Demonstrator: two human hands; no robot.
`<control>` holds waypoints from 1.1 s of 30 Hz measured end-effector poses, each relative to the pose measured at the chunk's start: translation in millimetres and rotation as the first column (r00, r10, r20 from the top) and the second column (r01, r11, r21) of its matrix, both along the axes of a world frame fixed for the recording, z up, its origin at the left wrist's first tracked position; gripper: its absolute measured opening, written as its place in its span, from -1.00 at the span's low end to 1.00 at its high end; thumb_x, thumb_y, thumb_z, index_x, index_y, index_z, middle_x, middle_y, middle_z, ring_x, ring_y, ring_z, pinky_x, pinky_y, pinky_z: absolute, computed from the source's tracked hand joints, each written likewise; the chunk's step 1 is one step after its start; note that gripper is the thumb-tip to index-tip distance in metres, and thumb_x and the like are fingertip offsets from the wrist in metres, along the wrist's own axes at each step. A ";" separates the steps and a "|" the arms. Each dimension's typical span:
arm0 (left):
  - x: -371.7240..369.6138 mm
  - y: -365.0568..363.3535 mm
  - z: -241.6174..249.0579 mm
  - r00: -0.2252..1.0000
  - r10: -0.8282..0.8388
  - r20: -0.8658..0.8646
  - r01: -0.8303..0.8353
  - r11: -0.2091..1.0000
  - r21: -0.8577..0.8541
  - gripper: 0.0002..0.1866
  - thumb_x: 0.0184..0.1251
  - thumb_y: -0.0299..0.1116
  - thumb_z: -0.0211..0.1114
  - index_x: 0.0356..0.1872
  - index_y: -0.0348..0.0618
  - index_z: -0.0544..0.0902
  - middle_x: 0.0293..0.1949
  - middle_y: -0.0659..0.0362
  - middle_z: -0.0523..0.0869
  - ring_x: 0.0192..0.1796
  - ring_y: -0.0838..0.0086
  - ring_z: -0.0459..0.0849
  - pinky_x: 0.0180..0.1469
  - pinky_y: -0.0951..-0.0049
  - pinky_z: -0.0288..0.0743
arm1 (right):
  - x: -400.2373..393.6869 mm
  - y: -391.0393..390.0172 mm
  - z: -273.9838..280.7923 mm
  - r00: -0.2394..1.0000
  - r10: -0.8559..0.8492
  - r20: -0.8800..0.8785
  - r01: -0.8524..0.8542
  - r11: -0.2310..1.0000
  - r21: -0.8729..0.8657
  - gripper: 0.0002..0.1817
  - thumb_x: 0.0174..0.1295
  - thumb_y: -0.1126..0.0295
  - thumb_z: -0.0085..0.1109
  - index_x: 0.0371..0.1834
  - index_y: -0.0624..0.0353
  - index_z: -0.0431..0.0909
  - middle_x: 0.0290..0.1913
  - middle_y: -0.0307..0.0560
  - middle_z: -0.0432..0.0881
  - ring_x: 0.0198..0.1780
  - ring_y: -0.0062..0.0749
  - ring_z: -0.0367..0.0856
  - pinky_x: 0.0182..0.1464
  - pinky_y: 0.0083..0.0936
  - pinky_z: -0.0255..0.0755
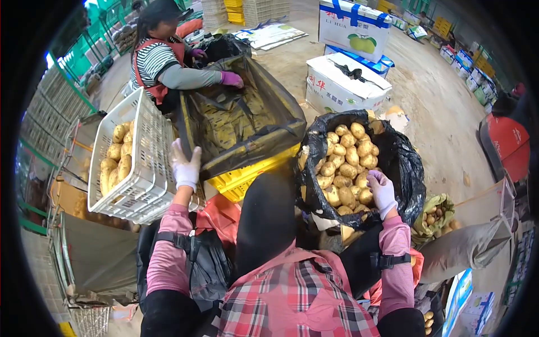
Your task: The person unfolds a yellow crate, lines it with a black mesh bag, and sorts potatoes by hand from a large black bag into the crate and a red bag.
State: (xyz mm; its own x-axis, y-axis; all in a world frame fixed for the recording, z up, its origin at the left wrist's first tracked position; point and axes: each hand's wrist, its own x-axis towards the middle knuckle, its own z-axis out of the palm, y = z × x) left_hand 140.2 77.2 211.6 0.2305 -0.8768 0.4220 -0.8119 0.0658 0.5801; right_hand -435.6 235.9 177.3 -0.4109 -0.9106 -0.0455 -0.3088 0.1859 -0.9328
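Observation:
My left hand (pixel 186 163), in a pale glove, has its fingers apart beside the right wall of a white crate (pixel 147 163); whether it touches the crate is unclear. Several large potatoes (pixel 116 157) lie in that crate. My right hand (pixel 382 192), also gloved, is at the right side of a heap of potatoes (pixel 348 163) inside a box lined with a black plastic bag (pixel 411 171). Its thumb and fingertips are bent toward the potatoes, and I cannot make out anything between them. Between my hands stands a dark-lined tray (pixel 247 112) on a yellow crate (pixel 233 181).
A co-worker (pixel 163 62) with purple gloves reaches over the far-left side of the lined tray. White fruit cartons (pixel 345 84) are stacked ahead. An open sack of potatoes (pixel 435 216) stands at right, near a red machine (pixel 505 143). Stacked crates (pixel 53 112) line the left.

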 end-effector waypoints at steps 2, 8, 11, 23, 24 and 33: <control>-29.5 24.9 1.1 0.988 -0.023 -0.150 0.044 0.990 0.134 0.05 0.29 0.12 0.34 0.55 -0.35 0.01 0.55 -0.18 0.12 0.61 0.05 0.04 0.59 0.30 -0.10 | 1.4 10.5 3.1 0.994 0.002 0.111 -0.003 1.000 0.005 -0.68 0.39 0.36 0.17 0.10 0.32 0.57 -0.18 -0.21 0.69 -0.29 -0.63 0.59 -0.23 -0.67 0.46; -29.5 35.2 -77.7 0.905 0.005 -0.425 0.031 0.996 0.078 0.12 0.25 0.08 0.43 0.56 -0.36 -0.06 0.58 -0.15 0.06 0.61 0.15 0.07 0.58 0.36 -0.07 | 23.5 41.1 -2.1 0.978 0.208 0.017 -0.209 0.975 0.080 -0.70 0.44 0.35 0.14 0.13 0.25 0.56 -0.11 -0.22 0.69 -0.25 -0.65 0.61 -0.19 -0.67 0.48; -8.4 23.0 -100.8 0.834 0.166 -0.527 -0.056 0.974 0.220 0.20 0.21 0.20 0.42 0.56 -0.40 -0.09 0.58 -0.16 0.04 0.61 0.16 0.03 0.58 0.38 -0.09 | 21.0 47.4 0.2 0.959 0.082 0.271 -0.081 0.997 -0.014 -0.73 0.41 0.41 0.16 0.08 0.33 0.60 -0.18 -0.22 0.68 -0.23 -0.62 0.59 -0.20 -0.64 0.49; -303.7 59.0 174.0 0.078 -0.427 -0.901 0.789 0.578 -0.206 -0.30 0.54 -0.02 0.07 0.55 -0.09 0.11 0.42 0.08 0.39 0.35 0.32 0.46 0.45 0.20 0.23 | -5.7 -105.1 49.4 0.977 0.109 -0.182 -0.091 0.990 0.103 -0.61 0.29 0.26 0.16 0.12 0.21 0.62 -0.10 0.03 0.75 -0.11 -0.37 0.69 0.03 -0.50 0.52; -316.9 43.6 151.3 -0.024 -0.398 -0.917 0.834 0.498 -0.238 -0.36 0.58 -0.05 0.05 0.54 -0.02 0.14 0.39 0.12 0.42 0.32 0.34 0.48 0.43 0.19 0.25 | -3.5 -126.9 28.3 0.968 0.162 -0.192 -0.118 0.968 0.223 -0.58 0.26 0.27 0.18 0.17 0.19 0.61 -0.10 0.04 0.75 -0.10 -0.32 0.70 0.04 -0.48 0.52; -301.3 6.2 92.5 0.247 -0.050 -0.968 0.798 0.578 0.173 -0.44 0.54 -0.21 0.15 0.46 -0.13 0.27 0.30 0.15 0.52 0.20 0.48 0.55 0.29 0.45 0.37 | 56.3 -230.5 -107.5 0.935 0.211 -0.285 -0.157 0.967 0.198 -0.18 0.04 0.55 0.21 0.48 -0.02 0.26 0.33 0.10 0.47 0.36 -0.06 0.41 0.37 -0.34 0.29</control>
State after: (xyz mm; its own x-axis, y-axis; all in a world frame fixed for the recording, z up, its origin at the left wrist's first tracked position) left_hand -161.2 83.4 304.1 -0.4102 -0.8620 -0.2978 0.1717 -0.3937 0.9031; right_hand -379.3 5.4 69.8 -0.2553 -0.9610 -0.1062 -0.6138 0.2460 -0.7501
